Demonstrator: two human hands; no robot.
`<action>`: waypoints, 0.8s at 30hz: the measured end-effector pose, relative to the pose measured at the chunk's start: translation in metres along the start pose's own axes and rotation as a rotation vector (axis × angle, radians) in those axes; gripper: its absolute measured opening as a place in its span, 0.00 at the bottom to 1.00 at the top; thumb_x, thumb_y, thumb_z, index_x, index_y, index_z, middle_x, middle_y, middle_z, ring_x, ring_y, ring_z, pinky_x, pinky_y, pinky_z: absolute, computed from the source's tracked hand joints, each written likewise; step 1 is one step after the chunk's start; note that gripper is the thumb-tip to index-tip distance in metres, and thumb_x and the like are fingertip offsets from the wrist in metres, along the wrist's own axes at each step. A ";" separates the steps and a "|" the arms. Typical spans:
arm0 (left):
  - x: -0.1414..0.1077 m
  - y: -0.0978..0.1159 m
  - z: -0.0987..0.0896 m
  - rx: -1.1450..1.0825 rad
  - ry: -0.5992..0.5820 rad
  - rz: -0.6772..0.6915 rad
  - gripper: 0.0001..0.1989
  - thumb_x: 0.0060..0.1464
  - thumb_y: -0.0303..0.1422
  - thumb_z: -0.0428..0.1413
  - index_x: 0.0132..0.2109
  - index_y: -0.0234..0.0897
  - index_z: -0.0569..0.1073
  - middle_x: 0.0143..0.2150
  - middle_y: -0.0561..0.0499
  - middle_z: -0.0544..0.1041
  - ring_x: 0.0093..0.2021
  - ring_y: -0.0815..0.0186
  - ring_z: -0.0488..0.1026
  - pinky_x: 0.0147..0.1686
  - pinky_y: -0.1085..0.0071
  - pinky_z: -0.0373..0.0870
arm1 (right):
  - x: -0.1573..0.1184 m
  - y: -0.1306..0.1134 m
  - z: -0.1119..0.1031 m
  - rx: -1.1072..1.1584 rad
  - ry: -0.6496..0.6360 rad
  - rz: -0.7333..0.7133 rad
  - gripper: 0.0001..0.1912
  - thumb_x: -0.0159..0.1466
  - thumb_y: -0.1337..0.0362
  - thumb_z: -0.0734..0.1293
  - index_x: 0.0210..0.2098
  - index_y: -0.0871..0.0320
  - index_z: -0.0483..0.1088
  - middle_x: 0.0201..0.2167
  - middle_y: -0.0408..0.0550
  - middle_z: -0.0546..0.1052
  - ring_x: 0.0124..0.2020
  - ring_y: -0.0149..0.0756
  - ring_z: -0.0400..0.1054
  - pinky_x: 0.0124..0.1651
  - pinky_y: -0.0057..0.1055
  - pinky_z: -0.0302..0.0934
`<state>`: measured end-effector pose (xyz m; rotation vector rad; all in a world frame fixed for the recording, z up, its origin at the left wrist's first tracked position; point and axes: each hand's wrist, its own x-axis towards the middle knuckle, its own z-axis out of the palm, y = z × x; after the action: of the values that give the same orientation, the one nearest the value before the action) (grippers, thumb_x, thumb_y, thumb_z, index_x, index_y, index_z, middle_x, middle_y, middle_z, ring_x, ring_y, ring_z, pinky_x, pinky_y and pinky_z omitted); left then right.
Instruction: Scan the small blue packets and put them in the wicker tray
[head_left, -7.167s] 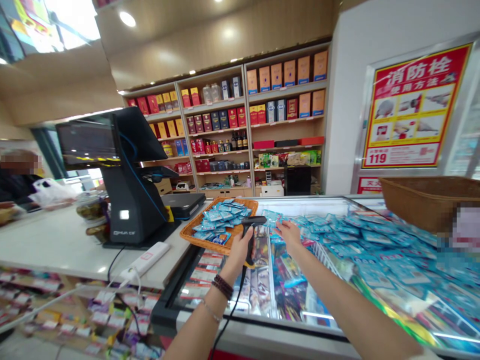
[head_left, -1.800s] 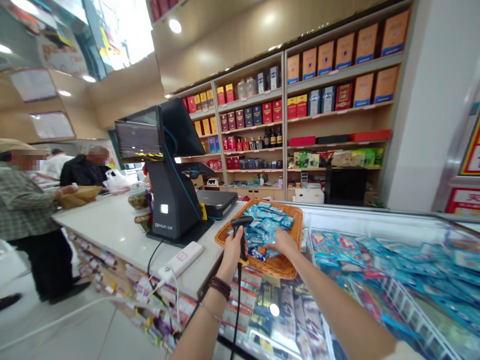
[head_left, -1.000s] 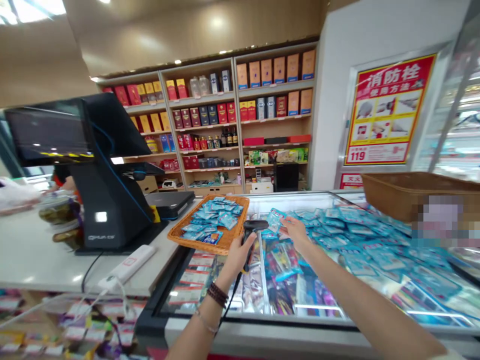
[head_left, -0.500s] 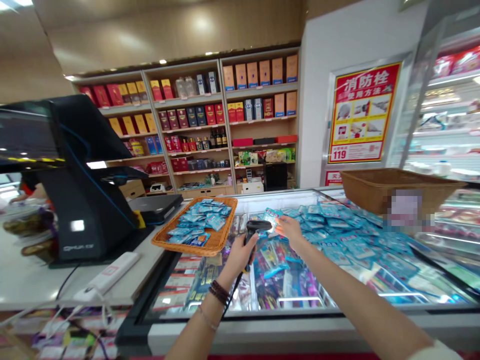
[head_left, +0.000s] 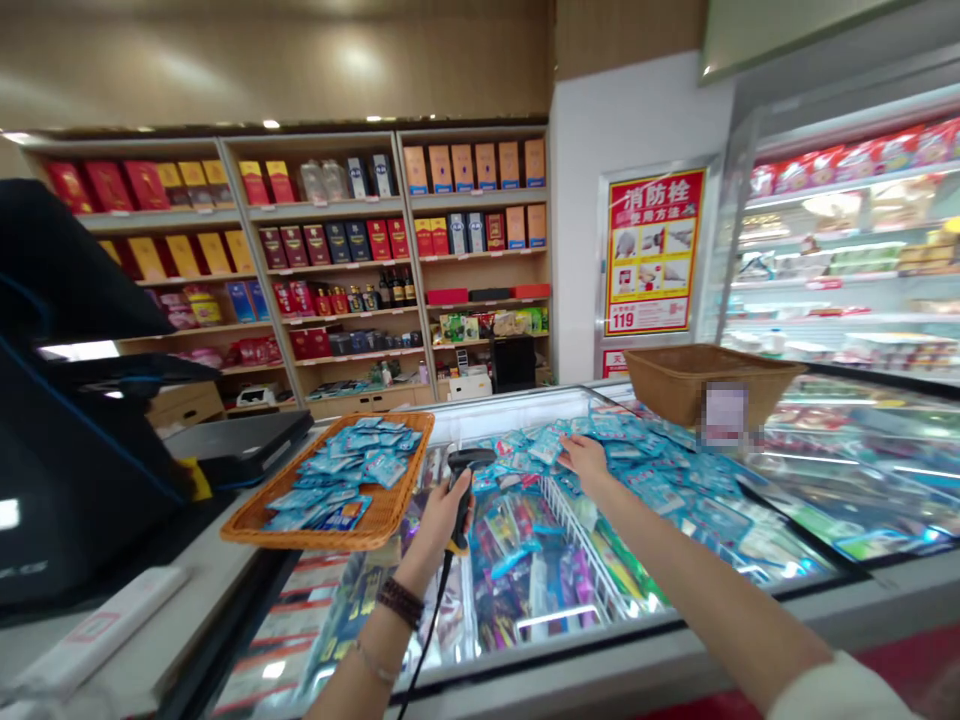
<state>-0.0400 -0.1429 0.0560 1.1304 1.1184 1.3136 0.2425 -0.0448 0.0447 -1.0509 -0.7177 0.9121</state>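
Note:
My left hand (head_left: 442,512) is wrapped round the handle of a black barcode scanner (head_left: 471,460), whose head points right. My right hand (head_left: 585,462) has its fingertips pinched at the edge of a small blue packet (head_left: 547,442), to the right of the scanner head. Under and beyond that hand, a spread of similar blue packets (head_left: 660,455) lies on the glass top of a chest freezer (head_left: 517,650). To the left of the scanner, more blue packets (head_left: 352,455) lie in an orange wicker basket (head_left: 416,480).
A brown basket (head_left: 667,385) stands at the back right of the freezer. On the left are a black checkout terminal (head_left: 67,420), a dark flat box (head_left: 240,445) and a white power strip (head_left: 97,630). The scanner's cable (head_left: 431,640) hangs toward me. Shelves of boxes (head_left: 330,245) line the back wall.
My view has turned to the right. My right hand has moved away from the scanner head, and the gap between them is wider. My left hand still grips the scanner.

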 end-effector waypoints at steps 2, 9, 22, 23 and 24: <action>0.007 -0.002 0.008 -0.016 -0.027 -0.012 0.43 0.38 0.74 0.79 0.28 0.44 0.70 0.21 0.55 0.72 0.17 0.70 0.66 0.17 0.73 0.62 | 0.019 -0.014 -0.027 -0.080 0.134 0.008 0.14 0.57 0.62 0.85 0.34 0.50 0.78 0.21 0.35 0.75 0.27 0.41 0.81 0.42 0.43 0.90; 0.018 -0.012 0.033 -0.042 -0.054 -0.014 0.41 0.45 0.74 0.77 0.28 0.43 0.71 0.22 0.55 0.70 0.19 0.69 0.67 0.18 0.73 0.60 | 0.054 -0.051 -0.078 -0.474 0.347 -0.220 0.18 0.64 0.64 0.73 0.52 0.55 0.87 0.50 0.60 0.91 0.69 0.64 0.83 0.81 0.61 0.72; -0.007 0.046 -0.084 -0.123 0.211 0.096 0.38 0.50 0.69 0.78 0.33 0.42 0.73 0.25 0.56 0.73 0.21 0.70 0.68 0.20 0.73 0.65 | 0.007 0.044 0.086 -0.640 -0.152 -0.617 0.26 0.68 0.65 0.67 0.63 0.56 0.83 0.66 0.64 0.85 0.73 0.59 0.78 0.84 0.61 0.67; -0.009 0.051 -0.100 -0.122 0.255 0.103 0.38 0.50 0.69 0.78 0.33 0.42 0.73 0.24 0.56 0.73 0.21 0.70 0.68 0.20 0.73 0.65 | -0.007 0.052 0.113 -0.637 -0.235 -0.617 0.26 0.69 0.65 0.67 0.63 0.56 0.83 0.66 0.64 0.86 0.72 0.59 0.79 0.83 0.60 0.68; -0.009 0.054 -0.117 -0.121 0.301 0.110 0.38 0.50 0.69 0.78 0.33 0.42 0.72 0.24 0.56 0.73 0.20 0.69 0.68 0.20 0.73 0.65 | -0.022 0.059 0.140 -0.636 -0.325 -0.615 0.26 0.69 0.66 0.67 0.64 0.55 0.83 0.66 0.63 0.86 0.72 0.59 0.79 0.82 0.60 0.69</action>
<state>-0.1621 -0.1575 0.0951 0.9361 1.1868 1.6559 0.0974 0.0055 0.0364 -1.1295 -1.5694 0.3097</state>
